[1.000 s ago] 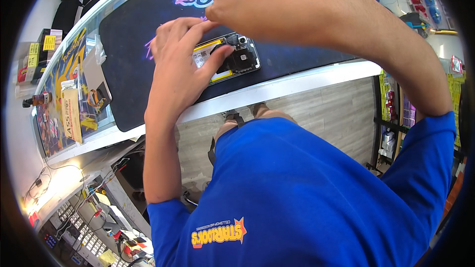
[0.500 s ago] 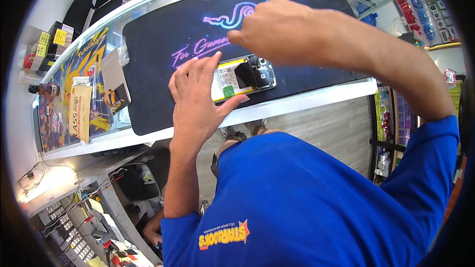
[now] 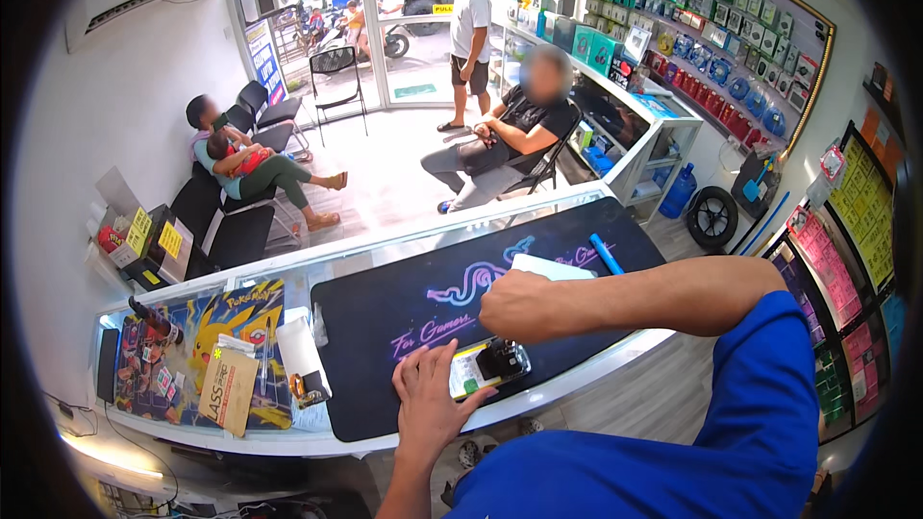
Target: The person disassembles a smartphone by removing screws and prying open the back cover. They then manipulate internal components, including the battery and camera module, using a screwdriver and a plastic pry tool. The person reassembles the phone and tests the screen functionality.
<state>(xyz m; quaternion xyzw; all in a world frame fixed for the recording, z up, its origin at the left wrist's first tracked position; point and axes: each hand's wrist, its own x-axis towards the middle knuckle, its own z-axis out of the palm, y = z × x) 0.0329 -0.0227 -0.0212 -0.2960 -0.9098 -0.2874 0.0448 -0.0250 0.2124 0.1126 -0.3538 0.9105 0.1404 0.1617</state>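
Note:
An opened smartphone point(image 3: 471, 374) lies on the dark desk mat point(image 3: 375, 402) near its front edge. Its back is off, so a pale battery with yellow edging and a green tab shows beside black inner parts. My left hand point(image 3: 428, 394) grips the phone's left end, fingers along the far side and thumb at the near side. Above the phone's far right side hovers my right hand point(image 3: 522, 306), curled closed; whatever its fingers hold is hidden. Just beyond that hand a flat whitish piece point(image 3: 556, 268) lies on the mat, partly covered by the hand and forearm.
A blue pen-shaped item point(image 3: 606, 255) lies at the mat's right. Left of the mat are an open white box point(image 3: 306, 362), a brown envelope point(image 3: 229, 390) and a small dark bottle point(image 3: 154, 321). Beyond the glass counter a seated person point(image 3: 519, 130) and others occupy the room.
My view has tilted up, bringing the room, the people and the mat's far side into sight. The left hand stays on the phone; the right stays closed above it.

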